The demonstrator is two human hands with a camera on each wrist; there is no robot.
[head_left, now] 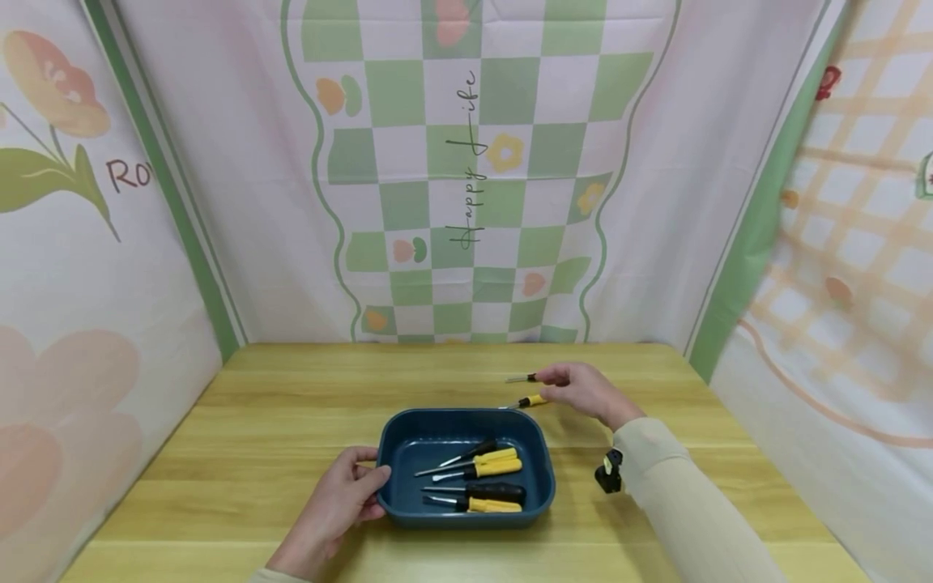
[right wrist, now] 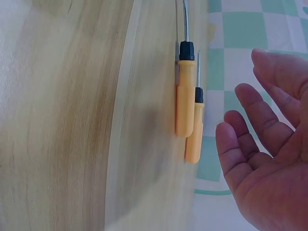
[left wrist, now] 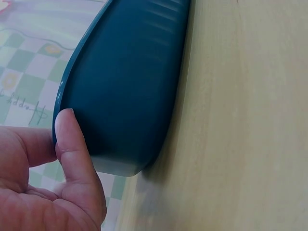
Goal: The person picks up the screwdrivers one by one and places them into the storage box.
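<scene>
A dark blue tray (head_left: 466, 522) stands on the table with several screwdrivers lying in it, some with yellow handles (head_left: 499, 467) and some with black handles (head_left: 499, 492). My left hand (head_left: 342, 495) pinches the tray's left rim between thumb and fingers; the left wrist view shows the tray's outer wall (left wrist: 125, 86) close up. Beyond the tray, two more screwdrivers lie on the table: a nearer yellow one (right wrist: 185, 103) and a farther one (right wrist: 193, 137), both with black collars. Over their handles hovers my right hand (head_left: 583, 393), fingers loosely bent and holding nothing.
The wooden table (head_left: 277, 405) extends around the tray. Behind it hangs a checked green and white curtain (head_left: 503, 202), with printed cloth walls (head_left: 95, 283) at the sides. A small black device (head_left: 608, 474) sits at the right sleeve.
</scene>
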